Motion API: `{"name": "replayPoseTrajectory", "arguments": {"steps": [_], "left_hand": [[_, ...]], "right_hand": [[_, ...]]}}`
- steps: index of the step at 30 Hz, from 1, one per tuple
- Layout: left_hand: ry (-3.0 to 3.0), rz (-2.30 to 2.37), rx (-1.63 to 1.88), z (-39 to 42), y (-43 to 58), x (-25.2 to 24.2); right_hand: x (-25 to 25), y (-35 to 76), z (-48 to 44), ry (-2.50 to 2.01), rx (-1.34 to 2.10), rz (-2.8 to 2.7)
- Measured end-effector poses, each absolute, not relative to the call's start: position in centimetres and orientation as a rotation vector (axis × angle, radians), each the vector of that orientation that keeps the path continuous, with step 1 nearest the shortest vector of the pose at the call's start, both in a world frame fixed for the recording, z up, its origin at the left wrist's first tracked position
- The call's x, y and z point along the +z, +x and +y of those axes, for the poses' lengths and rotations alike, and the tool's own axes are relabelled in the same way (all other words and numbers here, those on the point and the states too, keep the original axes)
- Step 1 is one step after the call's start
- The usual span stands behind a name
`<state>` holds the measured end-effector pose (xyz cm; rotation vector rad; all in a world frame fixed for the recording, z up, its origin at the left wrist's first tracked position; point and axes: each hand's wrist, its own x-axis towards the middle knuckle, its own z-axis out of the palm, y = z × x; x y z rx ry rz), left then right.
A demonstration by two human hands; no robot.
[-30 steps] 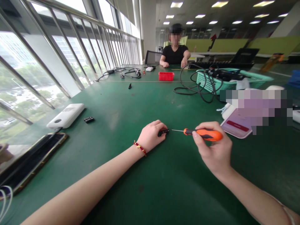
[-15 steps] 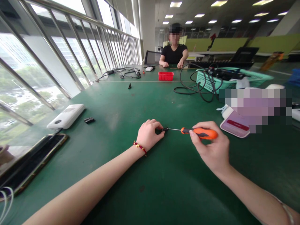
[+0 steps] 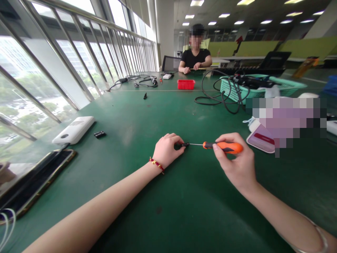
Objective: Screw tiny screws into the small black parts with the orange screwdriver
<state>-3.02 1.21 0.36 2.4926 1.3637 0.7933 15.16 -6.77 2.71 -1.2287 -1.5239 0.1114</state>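
My left hand (image 3: 168, 149) rests low over the green table and pinches a small black part (image 3: 185, 144) between thumb and fingers. Most of that part is hidden by the hand, so its exact kind does not show. In my right hand (image 3: 238, 161) is a screwdriver (image 3: 229, 147) with an orange and black handle, held level by the fingertips. Its thin metal shaft points left, and the tip meets the end of the black part. Left of my left hand, a small black block (image 3: 100, 134) lies on the table.
A white power bank (image 3: 75, 130) and a phone (image 3: 39, 179) lie at left. Farther off are a red bin (image 3: 186, 84), a tiny black piece (image 3: 145, 96) and cables (image 3: 144, 81). At right stand a green basket (image 3: 231, 91) and another phone (image 3: 260, 140). A person (image 3: 195, 56) sits opposite.
The screwdriver's handle has turned slightly in my right hand, whose fingers shifted a little. My left hand stays put. The person opposite has brought their hands closer together, around a thin stick.
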Motion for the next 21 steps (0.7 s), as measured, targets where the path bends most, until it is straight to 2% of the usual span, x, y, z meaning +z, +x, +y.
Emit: {"name": "replayPoseTrajectory", "arguments": {"steps": [21], "left_hand": [[2.528, 1.279, 0.782, 1.34, -3.04, 0.19]], "right_hand": [[2.76, 15.16, -6.94, -1.223, 0.13, -1.539]]}}
